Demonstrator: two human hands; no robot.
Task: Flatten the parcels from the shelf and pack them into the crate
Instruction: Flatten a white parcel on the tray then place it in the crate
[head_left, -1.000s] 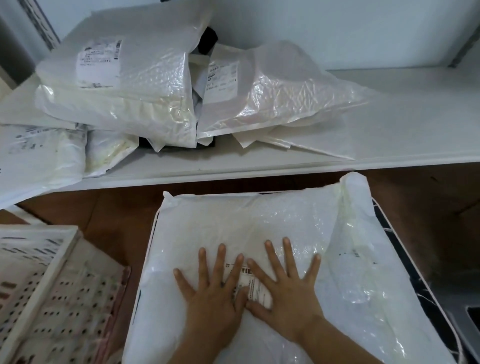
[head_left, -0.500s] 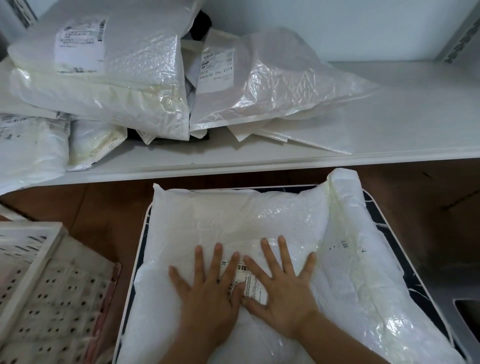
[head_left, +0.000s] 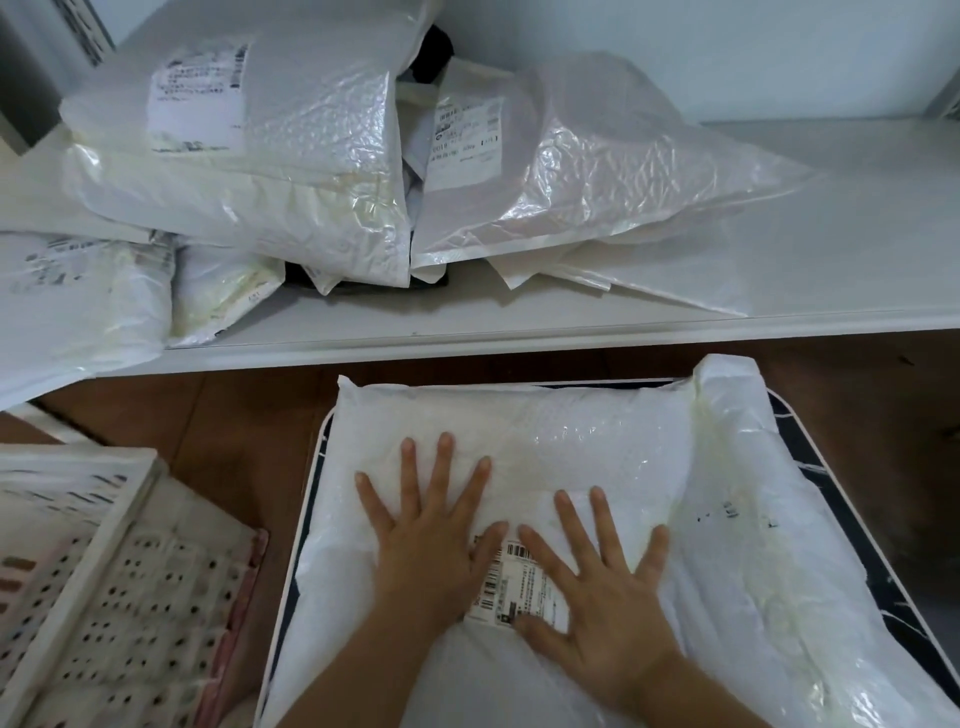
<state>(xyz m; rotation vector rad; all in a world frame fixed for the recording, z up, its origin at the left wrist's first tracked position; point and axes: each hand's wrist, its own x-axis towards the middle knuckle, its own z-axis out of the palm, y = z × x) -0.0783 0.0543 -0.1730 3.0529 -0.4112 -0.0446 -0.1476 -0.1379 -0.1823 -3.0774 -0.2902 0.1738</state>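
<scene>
A large white plastic parcel (head_left: 561, 441) lies on top in the dark crate (head_left: 810, 467) with a white rim. My left hand (head_left: 431, 535) presses flat on the parcel, fingers spread. My right hand (head_left: 597, 582) lies flat beside it, partly over the parcel's shipping label (head_left: 514, 587). Another white bag (head_left: 743, 519) is bunched along the crate's right side. On the white shelf (head_left: 831, 218) above lie several more parcels, among them a big one at the left (head_left: 249, 156) and a translucent one in the middle (head_left: 587, 166).
Perforated white crates (head_left: 93, 587) stand folded at the lower left. Brown floor (head_left: 239, 415) shows between them, the shelf and the crate. The shelf's right half holds only a flat bag (head_left: 649, 280). A white wall rises behind the shelf.
Both hands have slid apart on the parcel, the left one forward and left, uncovering more of the label. The view has shifted a little.
</scene>
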